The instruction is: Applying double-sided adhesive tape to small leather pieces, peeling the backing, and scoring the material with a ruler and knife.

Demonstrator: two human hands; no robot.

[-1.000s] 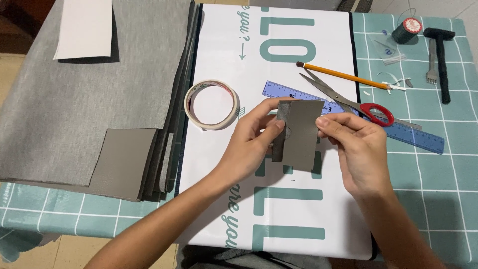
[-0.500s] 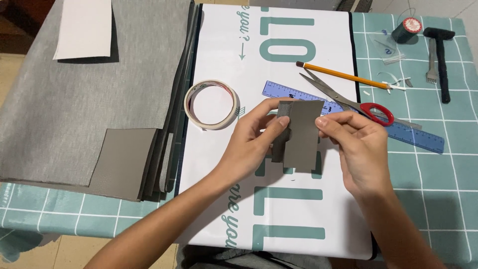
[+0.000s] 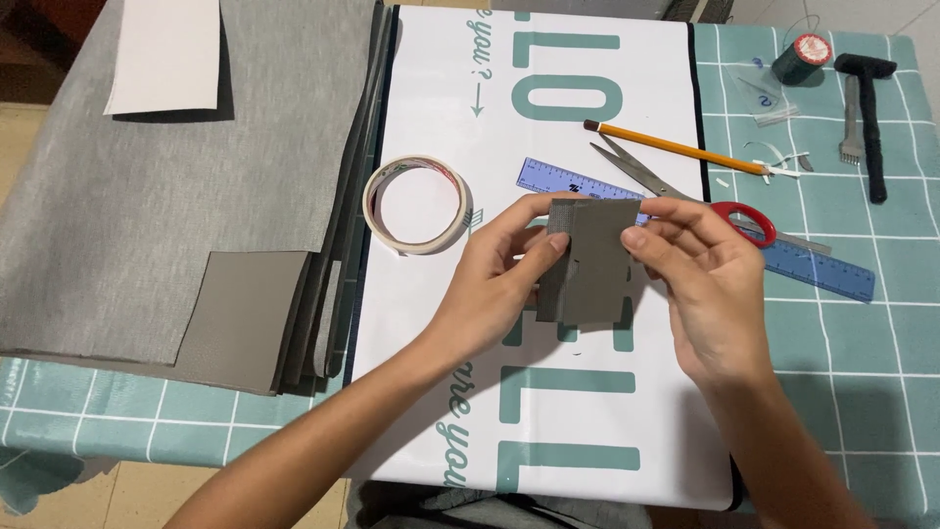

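A small grey-brown leather piece (image 3: 590, 262), folded into layers, is held upright above a white mat (image 3: 587, 411) with teal letters. My left hand (image 3: 494, 284) pinches its left edge with thumb and fingers. My right hand (image 3: 710, 289) grips its upper right edge. A roll of tape (image 3: 415, 204) lies just left of my left hand. A blue ruler (image 3: 813, 269) and red-handled scissors (image 3: 744, 220) lie behind the piece, partly hidden by my hands.
A yellow pencil (image 3: 676, 147) lies beyond the scissors. A black hammer (image 3: 867, 108), a metal pronged tool and a dark thread spool (image 3: 801, 57) sit at the far right. Grey fabric (image 3: 196, 167) and stacked leather sheets (image 3: 245, 318) cover the left of the checked tablecloth.
The piece and both hands stay almost in place; my fingers shift slightly on its edges.
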